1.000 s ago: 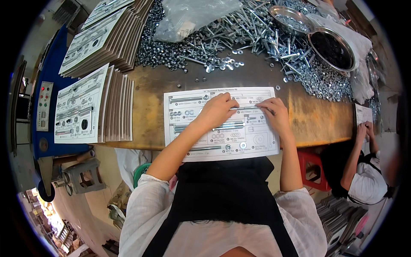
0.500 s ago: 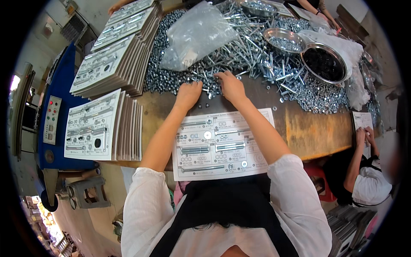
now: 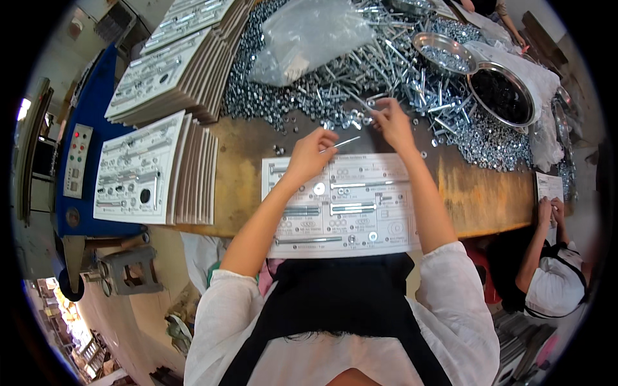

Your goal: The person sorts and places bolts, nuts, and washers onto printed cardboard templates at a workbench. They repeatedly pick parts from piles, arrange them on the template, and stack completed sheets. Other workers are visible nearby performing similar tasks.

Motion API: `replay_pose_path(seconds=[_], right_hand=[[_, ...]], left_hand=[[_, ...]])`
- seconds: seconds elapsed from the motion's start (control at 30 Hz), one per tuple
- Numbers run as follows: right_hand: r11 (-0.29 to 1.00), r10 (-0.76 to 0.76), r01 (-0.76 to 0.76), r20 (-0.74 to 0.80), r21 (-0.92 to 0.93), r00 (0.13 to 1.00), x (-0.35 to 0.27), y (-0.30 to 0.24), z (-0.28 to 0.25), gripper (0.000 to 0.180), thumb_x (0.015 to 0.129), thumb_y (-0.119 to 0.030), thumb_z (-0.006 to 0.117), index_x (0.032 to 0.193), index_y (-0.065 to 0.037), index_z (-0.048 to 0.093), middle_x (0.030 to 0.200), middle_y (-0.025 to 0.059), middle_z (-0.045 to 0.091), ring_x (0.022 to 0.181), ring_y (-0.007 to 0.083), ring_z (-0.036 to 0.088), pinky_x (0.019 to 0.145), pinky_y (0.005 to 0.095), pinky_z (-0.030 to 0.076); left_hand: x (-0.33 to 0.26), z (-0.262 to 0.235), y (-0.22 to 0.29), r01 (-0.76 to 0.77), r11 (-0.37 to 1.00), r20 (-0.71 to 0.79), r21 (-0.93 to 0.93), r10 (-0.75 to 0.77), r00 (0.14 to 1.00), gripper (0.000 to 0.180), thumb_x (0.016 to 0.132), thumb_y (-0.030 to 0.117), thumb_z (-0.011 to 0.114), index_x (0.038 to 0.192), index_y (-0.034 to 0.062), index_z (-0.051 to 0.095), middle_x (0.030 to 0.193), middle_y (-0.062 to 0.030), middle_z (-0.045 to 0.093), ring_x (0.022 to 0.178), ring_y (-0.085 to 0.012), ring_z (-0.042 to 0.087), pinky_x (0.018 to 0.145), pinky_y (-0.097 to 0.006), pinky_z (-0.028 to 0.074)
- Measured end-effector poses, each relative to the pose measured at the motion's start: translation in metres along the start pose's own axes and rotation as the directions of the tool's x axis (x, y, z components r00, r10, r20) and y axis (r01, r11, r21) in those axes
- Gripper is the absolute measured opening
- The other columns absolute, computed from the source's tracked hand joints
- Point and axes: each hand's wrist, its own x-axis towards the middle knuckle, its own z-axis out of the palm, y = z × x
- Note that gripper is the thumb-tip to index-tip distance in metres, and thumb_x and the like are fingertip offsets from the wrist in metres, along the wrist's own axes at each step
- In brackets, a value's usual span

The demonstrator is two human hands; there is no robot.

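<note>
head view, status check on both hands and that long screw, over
Left hand pinching long screw over printed sheet. Right hand picking at screw pile. Nothing in the way.

Both hands [image 3: 351, 141] forward (fingers pinched)

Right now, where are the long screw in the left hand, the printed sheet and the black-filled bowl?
long screw [image 3: 341, 143], head view, middle of its shaft.
printed sheet [image 3: 360, 212], head view, bare centre.
black-filled bowl [image 3: 532, 113], head view, right rim.
</note>
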Motion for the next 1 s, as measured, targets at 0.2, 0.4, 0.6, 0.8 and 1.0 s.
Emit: replay_pose_path(seconds=[0.2, 0.4, 0.6, 0.8, 1.0], right_hand=[[0.989, -0.064, 0.075, 0.086, -0.129, 0.994, -0.086, 0.022, -0.065, 0.014, 0.089, -0.006, 0.066, 0.102, -0.004, 0.071, 0.094, 0.0089, 0.073, 0.084, 0.0199, 0.069, 0.077, 0.0313, 0.052], [0.910, -0.240, 0.273, 0.143, -0.311, 0.960, -0.113, 0.028, -0.079, 0.015, 0.084, -0.005, 0.069, 0.098, -0.007, 0.073, 0.095, 0.0069, 0.069, 0.090, 0.0278, 0.062, 0.081, 0.0355, 0.049], [0.908, -0.293, 0.320, 0.137, -0.271, 0.946, -0.110, 0.033, -0.081, 0.015, 0.084, -0.003, 0.069, 0.098, -0.007, 0.073, 0.094, 0.0064, 0.069, 0.088, 0.0254, 0.061, 0.079, 0.0343, 0.049], [0.914, -0.284, 0.310, 0.133, -0.261, 0.949, -0.111, 0.035, -0.080, 0.015, 0.085, -0.005, 0.068, 0.099, -0.008, 0.073, 0.093, 0.0064, 0.069, 0.088, 0.0267, 0.061, 0.080, 0.0357, 0.049], [0.934, -0.233, 0.172, -0.167, -0.314, 0.958, -0.097, 0.029, -0.091, 0.019, 0.084, -0.008, 0.070, 0.103, -0.009, 0.071, 0.105, 0.0097, 0.064, 0.093, 0.0281, 0.061, 0.083, 0.0378, 0.049]], left_hand=[[-0.011, 0.041, 0.013, -0.209, 0.849, 0.128, 0.485, 0.167, 0.978, 0.024, 0.092, 0.010, 0.059, 0.112, 0.0137, 0.071, 0.099, -0.0067, 0.061, 0.092, -0.0282, 0.063, 0.080, -0.043, 0.052], [-0.015, 0.051, 0.008, -0.371, 0.721, 0.163, 0.585, 0.344, 0.925, 0.021, 0.087, 0.012, 0.065, 0.107, 0.0165, 0.073, 0.093, -0.0025, 0.060, 0.089, -0.0231, 0.060, 0.077, -0.037, 0.051], [-0.016, 0.047, 0.011, -0.339, 0.722, 0.178, 0.603, 0.293, 0.940, 0.019, 0.087, 0.014, 0.067, 0.104, 0.0203, 0.075, 0.091, -0.0017, 0.060, 0.088, -0.0222, 0.060, 0.076, -0.037, 0.051], [-0.015, 0.051, 0.013, -0.347, 0.720, 0.181, 0.601, 0.301, 0.936, 0.020, 0.087, 0.014, 0.067, 0.104, 0.0207, 0.076, 0.090, -0.0019, 0.059, 0.089, -0.0219, 0.061, 0.076, -0.037, 0.051], [-0.022, 0.046, 0.023, -0.323, 0.762, 0.147, 0.562, 0.292, 0.945, 0.022, 0.087, 0.015, 0.068, 0.109, 0.0152, 0.072, 0.100, -0.0057, 0.060, 0.093, -0.0258, 0.061, 0.079, -0.037, 0.051]])
